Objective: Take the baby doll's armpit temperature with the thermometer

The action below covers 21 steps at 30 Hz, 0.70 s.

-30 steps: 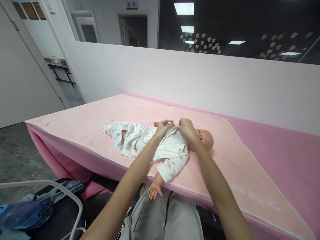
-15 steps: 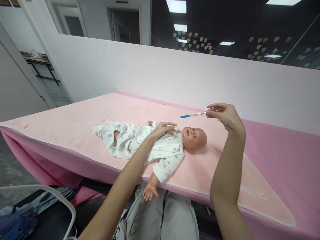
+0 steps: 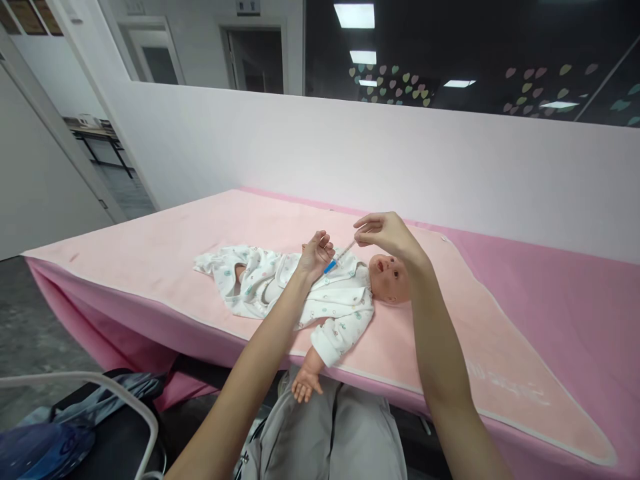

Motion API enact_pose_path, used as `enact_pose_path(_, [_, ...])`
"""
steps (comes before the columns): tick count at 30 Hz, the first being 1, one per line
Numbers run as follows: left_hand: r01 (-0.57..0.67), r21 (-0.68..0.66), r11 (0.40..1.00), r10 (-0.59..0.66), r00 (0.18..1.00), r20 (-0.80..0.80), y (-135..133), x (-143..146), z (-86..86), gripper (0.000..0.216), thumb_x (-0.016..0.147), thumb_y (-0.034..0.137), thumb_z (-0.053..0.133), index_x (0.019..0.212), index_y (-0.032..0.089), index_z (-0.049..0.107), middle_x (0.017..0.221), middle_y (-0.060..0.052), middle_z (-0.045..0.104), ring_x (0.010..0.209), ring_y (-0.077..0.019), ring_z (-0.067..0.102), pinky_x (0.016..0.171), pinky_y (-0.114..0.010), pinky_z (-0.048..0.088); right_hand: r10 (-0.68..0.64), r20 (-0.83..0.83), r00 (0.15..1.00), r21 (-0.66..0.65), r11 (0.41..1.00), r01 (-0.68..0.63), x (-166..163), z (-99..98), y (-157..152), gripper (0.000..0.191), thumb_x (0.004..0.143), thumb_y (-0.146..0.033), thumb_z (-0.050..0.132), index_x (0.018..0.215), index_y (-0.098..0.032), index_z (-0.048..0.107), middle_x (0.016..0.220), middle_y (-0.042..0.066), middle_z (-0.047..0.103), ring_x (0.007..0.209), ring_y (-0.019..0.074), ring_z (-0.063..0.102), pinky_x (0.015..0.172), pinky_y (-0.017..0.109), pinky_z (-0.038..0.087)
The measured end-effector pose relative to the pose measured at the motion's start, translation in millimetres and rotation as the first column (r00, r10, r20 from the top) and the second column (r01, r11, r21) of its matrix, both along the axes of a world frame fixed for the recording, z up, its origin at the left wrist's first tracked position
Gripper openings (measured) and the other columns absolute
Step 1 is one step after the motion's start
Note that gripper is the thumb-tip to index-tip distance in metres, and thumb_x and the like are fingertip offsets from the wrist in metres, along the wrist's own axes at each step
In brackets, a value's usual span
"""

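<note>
My right hand (image 3: 387, 233) pinches the clear end of a slim thermometer (image 3: 344, 253) with a blue tip, which slants down to the left above the doll's chest. Palm turned up, my left hand (image 3: 315, 259) is beside the blue tip, its fingers loosely bent and holding nothing; whether the tip touches it I cannot tell. Beneath both hands a baby doll (image 3: 345, 299) lies on its back in a white patterned outfit, head to the right. My right wrist hides part of its head, and one doll arm hangs over the near table edge.
A pink mat (image 3: 165, 223) covers the table over a darker pink cloth (image 3: 565, 293). Behind it runs a white wall (image 3: 400, 160) with dark glass above. At lower left is a black chair (image 3: 120, 427) with a blue item on it.
My right hand has moved left with the thermometer, whose blue tip now points down. The left hand has turned palm up and lifted off the doll's chest. The view has shifted slightly.
</note>
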<state>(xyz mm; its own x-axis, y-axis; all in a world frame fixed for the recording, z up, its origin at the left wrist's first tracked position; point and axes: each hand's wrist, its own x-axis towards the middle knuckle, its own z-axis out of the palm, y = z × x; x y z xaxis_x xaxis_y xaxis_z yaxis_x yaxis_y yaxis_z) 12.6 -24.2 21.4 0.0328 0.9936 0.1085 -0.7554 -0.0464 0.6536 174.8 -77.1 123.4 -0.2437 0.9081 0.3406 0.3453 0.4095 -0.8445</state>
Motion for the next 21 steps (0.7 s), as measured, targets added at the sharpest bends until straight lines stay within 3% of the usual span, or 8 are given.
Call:
enact_pose_path(5, [0.042,0.044,0.998,-0.043,0.999,0.027,0,1,0.9,0.016,0.079,0.035,0.058,0.083,0.02,0.063,0.084,-0.001,0.064,0.074,-0.0084,0.059,0.061,-0.017,0.045,-0.146,-0.201,0.969,0.085,0.982,0.166,13,5.3,2,0.026,0.061,-0.024,0.071,0.083,-0.013,0.063,0.071,0.0,0.063,0.065,0.0118,0.064,0.073,0.03,0.056])
enact_pose_path(10, [0.082,0.059,0.995,-0.09,0.984,0.15,0,3,2.5,0.003,0.078,0.02,0.06,0.078,0.017,0.062,0.079,0.0,0.062,0.064,-0.0034,0.055,0.056,-0.012,0.044,-0.165,-0.263,0.951,0.08,0.978,0.192,19,6.0,3,0.028,0.061,-0.024,0.071,0.085,-0.014,0.062,0.071,-0.002,0.061,0.068,0.0108,0.063,0.079,0.031,0.055])
enact_pose_path(13, [0.104,0.028,0.994,-0.108,0.954,0.281,-1,2,4.6,0.008,0.079,0.01,0.057,0.073,0.014,0.06,0.072,0.001,0.06,0.063,-0.0018,0.056,0.06,-0.01,0.046,-0.149,-0.196,0.969,0.064,0.984,0.165,21,2.4,4,0.031,0.061,-0.021,0.071,0.09,-0.014,0.061,0.074,0.0,0.062,0.068,0.0118,0.064,0.077,0.032,0.055])
enact_pose_path(18, [0.16,-0.005,0.987,-0.142,0.892,0.429,0,-3,5.9,0.014,0.083,0.007,0.05,0.075,0.011,0.06,0.07,0.0,0.059,0.06,-0.0016,0.057,0.057,-0.008,0.047,-0.104,0.039,0.994,0.0,0.995,0.104,25,2.1,4,0.025,0.065,-0.017,0.066,0.089,-0.013,0.062,0.078,0.003,0.064,0.066,0.0138,0.065,0.07,0.031,0.055])
enact_pose_path(21, [0.154,0.012,0.988,-0.147,0.918,0.369,0,-2,5.0,0.012,0.083,0.012,0.052,0.076,0.012,0.061,0.069,0.0,0.059,0.059,-0.0019,0.056,0.056,-0.009,0.046,-0.154,0.103,0.983,0.134,0.981,0.14,19,15.7,-19,0.018,0.068,-0.018,0.064,0.085,-0.013,0.063,0.074,0.003,0.064,0.065,0.0142,0.065,0.065,0.029,0.054])
